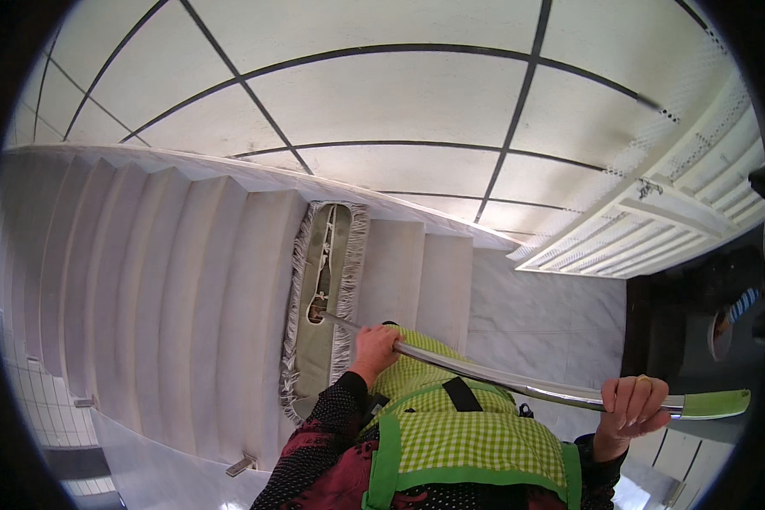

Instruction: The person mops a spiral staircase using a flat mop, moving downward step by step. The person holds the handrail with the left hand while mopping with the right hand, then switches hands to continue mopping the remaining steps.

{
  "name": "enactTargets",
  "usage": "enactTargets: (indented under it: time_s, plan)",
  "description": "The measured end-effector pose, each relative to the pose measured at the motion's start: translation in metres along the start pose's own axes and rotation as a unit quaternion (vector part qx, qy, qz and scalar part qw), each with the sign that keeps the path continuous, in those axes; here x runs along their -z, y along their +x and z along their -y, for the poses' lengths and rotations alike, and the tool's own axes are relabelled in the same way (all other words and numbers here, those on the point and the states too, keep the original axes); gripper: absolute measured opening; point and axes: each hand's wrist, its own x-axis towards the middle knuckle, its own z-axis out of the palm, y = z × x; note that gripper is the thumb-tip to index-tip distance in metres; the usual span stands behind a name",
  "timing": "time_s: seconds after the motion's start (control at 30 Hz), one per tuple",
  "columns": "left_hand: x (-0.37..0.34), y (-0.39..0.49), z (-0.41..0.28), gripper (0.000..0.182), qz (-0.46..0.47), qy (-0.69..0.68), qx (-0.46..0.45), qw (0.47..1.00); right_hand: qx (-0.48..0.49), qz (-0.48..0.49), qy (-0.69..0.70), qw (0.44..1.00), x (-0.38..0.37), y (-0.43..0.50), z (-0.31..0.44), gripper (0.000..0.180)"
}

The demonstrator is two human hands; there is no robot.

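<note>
My left hand [377, 349] grips the lower part of a shiny metal mop handle [516, 382]. Farther up, close to the green grip end [714, 405], my right hand [634, 405] is closed around the same handle and wears a ring. The handle runs down to a wide flat dust mop head [315, 363] with a grey-white fringe, lying across one stair step. Ties and an opening show along the back of the mop cover, and the handle meets the head at that opening. Part of the head's near end is hidden by my left sleeve.
Pale stone steps [197, 287] descend or rise to the left; which one I cannot tell. A tiled wall [382, 95] borders them. At right are a white slatted gate [612, 229] and a marble floor [548, 306]. A metal bracket [241, 465] sits by a glossy panel [166, 459].
</note>
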Motion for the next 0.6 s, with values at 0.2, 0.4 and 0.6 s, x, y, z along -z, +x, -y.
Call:
enactTargets:
  time_s: [0.2,0.4,0.6]
  plan:
    - [-0.005,-0.012,0.01,0.013,-0.051,-0.053,0.068,0.995,-0.008,0.084,0.025,0.996,0.01,0.033,-0.024,0.045]
    - [0.001,-0.061,0.007,0.022,-0.083,-0.09,0.154,0.98,-0.09,0.119,0.06,0.987,-0.008,0.075,-0.044,0.041]
    - [-0.008,-0.112,0.019,0.023,0.107,-0.018,0.197,0.974,-0.155,0.066,0.067,0.983,-0.004,0.068,-0.078,0.04]
